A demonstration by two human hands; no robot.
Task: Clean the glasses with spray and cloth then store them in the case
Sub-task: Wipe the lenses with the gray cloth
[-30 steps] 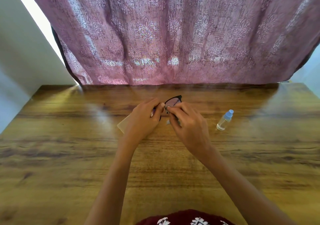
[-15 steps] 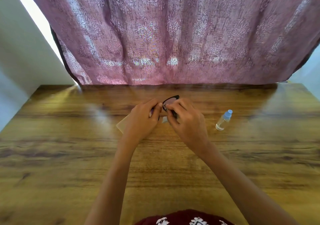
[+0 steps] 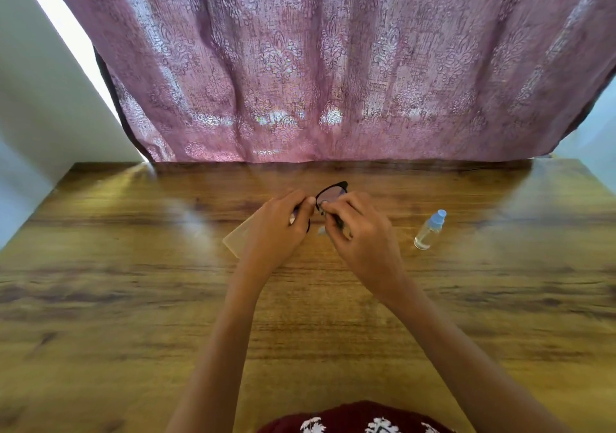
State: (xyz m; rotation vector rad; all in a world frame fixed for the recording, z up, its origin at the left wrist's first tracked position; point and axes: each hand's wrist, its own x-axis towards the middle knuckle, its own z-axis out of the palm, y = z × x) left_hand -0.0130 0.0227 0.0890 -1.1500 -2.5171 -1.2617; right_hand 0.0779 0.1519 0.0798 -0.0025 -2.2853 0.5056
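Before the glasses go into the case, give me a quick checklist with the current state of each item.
1. Glasses held by both hands: left hand, right hand: ok.
2. Lens wiped clean: cannot tell.
3. Cloth in the right fingers: cannot tell, only a pale scrap shows.
4. Case within reach beside the left hand: ok.
5. Case open: cannot tell, mostly hidden.
6. Spray bottle clear of the hands, capped: ok.
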